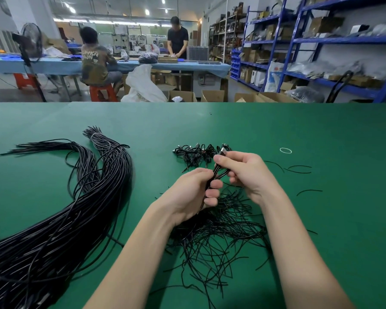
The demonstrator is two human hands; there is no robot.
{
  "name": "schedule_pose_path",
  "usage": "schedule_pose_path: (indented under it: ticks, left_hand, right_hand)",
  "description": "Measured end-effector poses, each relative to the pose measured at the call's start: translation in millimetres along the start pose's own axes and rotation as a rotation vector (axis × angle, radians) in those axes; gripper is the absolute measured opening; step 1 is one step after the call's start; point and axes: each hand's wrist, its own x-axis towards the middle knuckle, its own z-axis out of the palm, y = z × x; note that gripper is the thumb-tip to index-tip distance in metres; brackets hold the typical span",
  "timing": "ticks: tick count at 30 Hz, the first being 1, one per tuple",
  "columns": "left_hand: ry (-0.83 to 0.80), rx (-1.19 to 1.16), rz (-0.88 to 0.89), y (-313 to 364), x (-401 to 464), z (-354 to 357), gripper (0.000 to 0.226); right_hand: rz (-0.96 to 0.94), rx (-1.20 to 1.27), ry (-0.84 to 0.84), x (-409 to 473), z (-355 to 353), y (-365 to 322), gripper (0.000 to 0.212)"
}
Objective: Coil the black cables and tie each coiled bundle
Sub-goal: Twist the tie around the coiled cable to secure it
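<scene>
1. The left hand point(195, 190) is clenched round a folded black cable point(216, 172), fingers curled over the lower part of the loops, probably so the coil cannot spring open.
2. The right hand point(243, 170) pinches the upper part of the same cable, its metal plug point(222, 152) sticking out above the thumb; that grip looks suited to wrapping a tie or laying another turn.
3. The cable is held above the green bench point(210, 121), directly over a loose heap of thin black ties point(216, 239), so a tie is within easy reach.
4. Beyond the held cable lies a small pile of finished coils point(194, 152), set out of the way.
5. Far left of the held cable, the big bundle of uncoiled cables point(65, 219) sweeps across the bench, likely the supply.
6. A rubber band point(285, 150) lies well right of the held cable, with a few stray ties nearer.
</scene>
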Motion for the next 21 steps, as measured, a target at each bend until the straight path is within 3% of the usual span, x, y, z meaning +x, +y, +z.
schedule_pose_path:
  ticks: [11,13,16,21]
  left_hand:
    - [0.187,-0.16,0.092,0,1,-7,0.005]
    - [0.26,-0.253,0.1,1,1,-12,0.003]
    - [0.33,-0.392,0.109,-1,1,-17,0.006]
    - [0.389,-0.545,0.099,-2,2,-17,0.013]
  right_hand:
    - [-0.057,0.099,-0.035,2,-9,4,0.009]
    - [-0.041,-0.141,-0.07,1,-20,7,0.009]
    - [0.007,-0.839,-0.199,-1,-27,20,0.012]
    - [0.043,-0.992,-0.183,-2,-12,24,0.012]
